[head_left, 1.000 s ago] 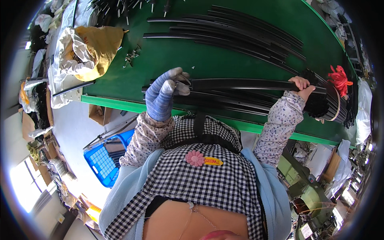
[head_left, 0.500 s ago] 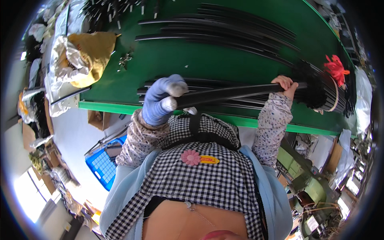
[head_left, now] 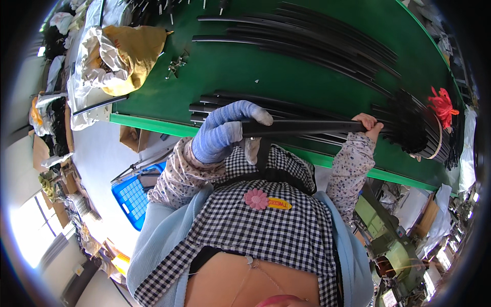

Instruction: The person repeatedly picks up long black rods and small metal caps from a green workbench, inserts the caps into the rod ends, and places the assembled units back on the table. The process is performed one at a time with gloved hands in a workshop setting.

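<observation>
A long black tube (head_left: 302,128) lies across in front of me, just above the near table edge. My left hand (head_left: 222,130), in a blue knitted glove with grey fingertips, is closed around its left end, the palm against the end. My bare right hand (head_left: 369,125) grips the tube towards its right end. Beyond that hand sits a mass of black bristles (head_left: 406,123); I cannot tell whether the held tube joins it. More black tubes (head_left: 230,100) lie on the table behind the held one, partly hidden by it and by my glove.
Another row of black tubes (head_left: 307,38) lies further back on the green table (head_left: 163,105). A yellow sack (head_left: 135,56) and small metal parts (head_left: 176,66) are at the left. At the right are a red tuft (head_left: 443,107) and a pale band (head_left: 439,140). A blue crate (head_left: 129,202) stands below.
My left hand has turned and now wraps the tube's left end, with fingers stretched along its top. The tube's left end shows more level. The whole view has shifted a little.
</observation>
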A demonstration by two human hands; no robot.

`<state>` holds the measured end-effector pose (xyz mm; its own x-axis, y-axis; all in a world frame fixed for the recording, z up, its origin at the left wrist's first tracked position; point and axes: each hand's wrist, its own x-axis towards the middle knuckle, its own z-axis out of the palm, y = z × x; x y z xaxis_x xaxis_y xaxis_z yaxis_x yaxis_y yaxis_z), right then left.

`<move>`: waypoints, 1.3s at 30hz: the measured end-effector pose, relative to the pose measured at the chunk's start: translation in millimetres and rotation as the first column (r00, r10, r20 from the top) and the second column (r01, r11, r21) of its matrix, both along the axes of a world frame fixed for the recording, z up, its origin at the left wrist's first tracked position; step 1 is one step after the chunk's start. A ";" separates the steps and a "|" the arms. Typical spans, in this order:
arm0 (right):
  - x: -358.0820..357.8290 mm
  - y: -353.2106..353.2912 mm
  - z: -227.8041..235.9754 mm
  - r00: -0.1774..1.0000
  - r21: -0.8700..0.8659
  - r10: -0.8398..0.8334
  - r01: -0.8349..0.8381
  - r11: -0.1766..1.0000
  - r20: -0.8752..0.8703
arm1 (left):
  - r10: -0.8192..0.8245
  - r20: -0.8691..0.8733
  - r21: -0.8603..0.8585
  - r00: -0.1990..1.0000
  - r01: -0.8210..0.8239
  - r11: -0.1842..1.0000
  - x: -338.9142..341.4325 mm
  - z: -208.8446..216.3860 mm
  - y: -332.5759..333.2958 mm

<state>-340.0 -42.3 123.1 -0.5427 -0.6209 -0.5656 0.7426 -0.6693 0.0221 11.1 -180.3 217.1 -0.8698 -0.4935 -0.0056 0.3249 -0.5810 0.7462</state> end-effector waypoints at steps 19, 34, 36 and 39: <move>14.2 4.8 15.4 0.997 0.134 0.016 -0.026 0.991 0.070 | 0.375 -0.110 -0.986 0.920 -0.054 -0.158 1.7 56.1 -22.9; 27.1 10.0 8.1 0.811 0.612 0.488 -0.215 0.761 -0.322 | 0.281 0.296 -0.359 0.913 -0.166 0.918 35.5 -12.6 -32.6; 19.5 17.2 -0.9 0.692 0.737 0.683 -0.331 0.589 -0.235 | 0.464 0.269 -0.474 0.844 -0.303 0.827 32.2 -29.7 -38.6; 22.1 21.3 -9.0 0.340 0.881 0.938 -0.422 0.213 -0.064 | 0.641 0.337 -0.551 0.690 -0.408 0.728 35.3 -60.4 -45.0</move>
<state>-317.9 -20.9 114.1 -0.3981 -0.4871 -0.7773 0.5534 0.5482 -0.6270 46.4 -225.4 156.6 -0.3953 -0.9182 -0.0254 0.0148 -0.0340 0.9993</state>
